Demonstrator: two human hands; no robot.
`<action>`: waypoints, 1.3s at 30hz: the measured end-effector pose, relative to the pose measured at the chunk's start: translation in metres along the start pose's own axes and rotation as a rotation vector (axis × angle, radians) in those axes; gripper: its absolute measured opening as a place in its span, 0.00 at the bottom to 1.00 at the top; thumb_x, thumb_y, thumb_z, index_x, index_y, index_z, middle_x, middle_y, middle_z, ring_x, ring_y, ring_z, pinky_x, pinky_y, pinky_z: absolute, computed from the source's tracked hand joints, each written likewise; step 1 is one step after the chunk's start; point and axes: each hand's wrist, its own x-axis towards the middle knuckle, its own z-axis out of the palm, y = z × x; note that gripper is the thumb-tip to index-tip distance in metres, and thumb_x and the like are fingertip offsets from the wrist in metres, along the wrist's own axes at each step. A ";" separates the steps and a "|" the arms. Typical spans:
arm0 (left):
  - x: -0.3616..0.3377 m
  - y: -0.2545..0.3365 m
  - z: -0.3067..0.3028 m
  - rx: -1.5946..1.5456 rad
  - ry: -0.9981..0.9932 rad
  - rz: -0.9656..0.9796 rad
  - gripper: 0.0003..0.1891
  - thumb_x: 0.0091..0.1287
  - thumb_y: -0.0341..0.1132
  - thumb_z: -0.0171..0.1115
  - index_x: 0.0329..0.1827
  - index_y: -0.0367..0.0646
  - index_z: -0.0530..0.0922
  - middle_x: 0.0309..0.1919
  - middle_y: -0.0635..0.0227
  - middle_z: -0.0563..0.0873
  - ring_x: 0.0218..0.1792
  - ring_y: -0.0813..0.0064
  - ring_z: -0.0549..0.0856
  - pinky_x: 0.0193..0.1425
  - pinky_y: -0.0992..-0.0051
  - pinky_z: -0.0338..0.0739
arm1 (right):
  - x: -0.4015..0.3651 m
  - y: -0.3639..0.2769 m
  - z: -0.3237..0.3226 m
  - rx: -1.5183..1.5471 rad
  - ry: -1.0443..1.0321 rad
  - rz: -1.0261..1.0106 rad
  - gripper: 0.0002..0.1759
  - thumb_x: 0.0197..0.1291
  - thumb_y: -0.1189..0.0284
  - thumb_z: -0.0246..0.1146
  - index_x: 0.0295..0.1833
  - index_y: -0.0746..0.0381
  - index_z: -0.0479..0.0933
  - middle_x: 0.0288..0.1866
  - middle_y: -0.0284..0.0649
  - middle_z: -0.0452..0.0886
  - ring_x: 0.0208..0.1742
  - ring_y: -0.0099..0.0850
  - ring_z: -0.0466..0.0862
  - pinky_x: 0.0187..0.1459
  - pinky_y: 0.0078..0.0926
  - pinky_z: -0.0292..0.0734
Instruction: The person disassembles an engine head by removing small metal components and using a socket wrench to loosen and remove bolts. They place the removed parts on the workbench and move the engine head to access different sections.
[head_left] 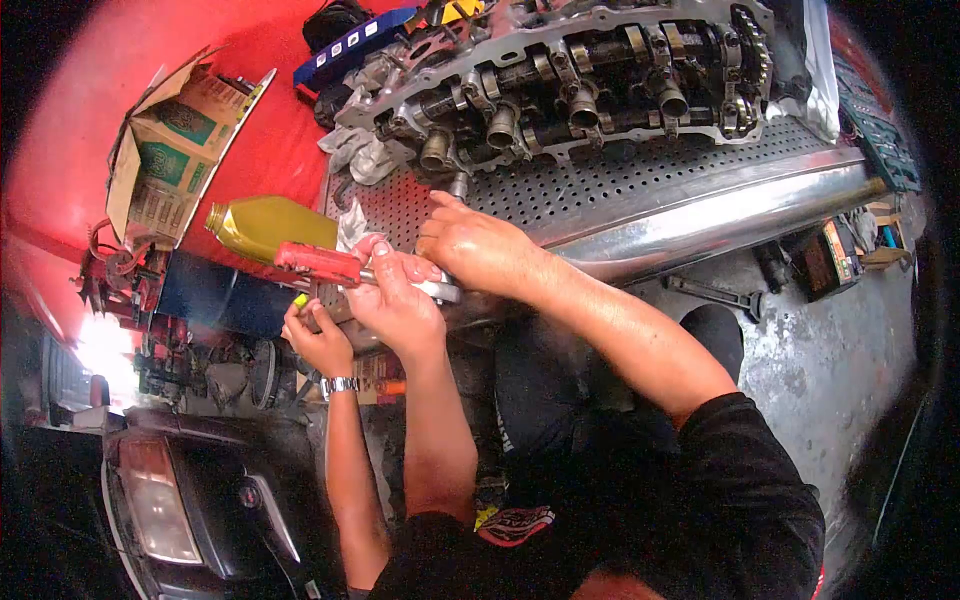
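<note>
My left hand (395, 305) is closed around a ratchet with a red handle (318, 264); its silver head (438, 292) shows on the right side of the hand. Just above and to the right, my right hand (475, 245) is curled with its fingers toward a metal socket (459, 186) at the bench's perforated top. Whether the socket joins the ratchet is hidden under that hand. Beyond both hands lies an engine cylinder head (545, 95) with camshafts and several upright metal tubes. Behind the ratchet a yellow-green oil bottle (270, 228) lies on its side.
At left, a co-worker's hand (322, 345) with a watch holds something small and yellow (300, 300). A cardboard box (180, 150) stands on the red surface. The perforated metal bench (700, 165) has a rounded front edge. A dark car (210, 500) is lower left.
</note>
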 end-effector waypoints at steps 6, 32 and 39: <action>0.008 0.005 0.007 0.007 -0.120 -0.061 0.08 0.78 0.32 0.57 0.51 0.35 0.74 0.20 0.67 0.79 0.18 0.77 0.77 0.25 0.73 0.75 | 0.001 0.001 -0.004 0.015 0.001 0.088 0.06 0.56 0.71 0.60 0.35 0.59 0.82 0.38 0.40 0.83 0.52 0.40 0.83 0.77 0.52 0.62; -0.010 -0.024 -0.017 -0.335 0.109 -0.394 0.05 0.76 0.32 0.58 0.42 0.40 0.78 0.22 0.74 0.73 0.25 0.75 0.75 0.33 0.68 0.75 | -0.020 -0.009 -0.028 0.002 0.035 0.148 0.12 0.54 0.68 0.62 0.42 0.61 0.83 0.50 0.41 0.84 0.63 0.41 0.80 0.63 0.38 0.77; -0.006 -0.002 -0.001 0.701 -0.554 0.582 0.11 0.67 0.25 0.61 0.51 0.35 0.82 0.33 0.59 0.87 0.30 0.63 0.86 0.37 0.64 0.81 | -0.030 -0.005 -0.015 0.078 0.078 0.236 0.18 0.51 0.71 0.66 0.50 0.62 0.82 0.57 0.42 0.83 0.67 0.43 0.77 0.66 0.35 0.77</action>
